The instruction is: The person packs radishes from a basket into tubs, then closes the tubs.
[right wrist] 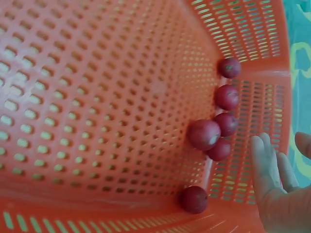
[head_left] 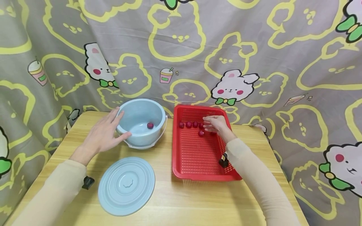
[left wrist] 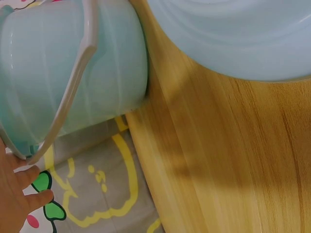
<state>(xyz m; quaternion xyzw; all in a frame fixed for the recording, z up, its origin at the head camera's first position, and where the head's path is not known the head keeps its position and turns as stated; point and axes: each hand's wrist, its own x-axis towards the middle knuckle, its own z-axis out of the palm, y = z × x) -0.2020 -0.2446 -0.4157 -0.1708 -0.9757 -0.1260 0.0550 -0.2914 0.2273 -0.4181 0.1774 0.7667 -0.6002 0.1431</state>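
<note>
My left hand [head_left: 102, 135] rests at the left rim of a light blue bucket [head_left: 142, 140], fingers extended and thumb spread along its near side. Inside the bucket lies one dark red plum-like fruit [head_left: 150, 125]. My right hand [head_left: 217, 126] hovers over the far part of a red perforated basket [head_left: 195, 157], with nothing in its grasp. In the right wrist view its fingers [right wrist: 266, 167] are fairly straight and the thumb stands apart. Several more round dark red fruits [right wrist: 203, 134] lie along the basket's far wall, partly hidden by this hand in the head view.
A round light blue lid [head_left: 127, 188] lies flat on the wooden table [head_left: 169, 201] in front of the bucket. The bucket's pale handle [left wrist: 73, 90] hangs down its side. A patterned grey curtain [head_left: 186, 78] stands right behind the table's far edge.
</note>
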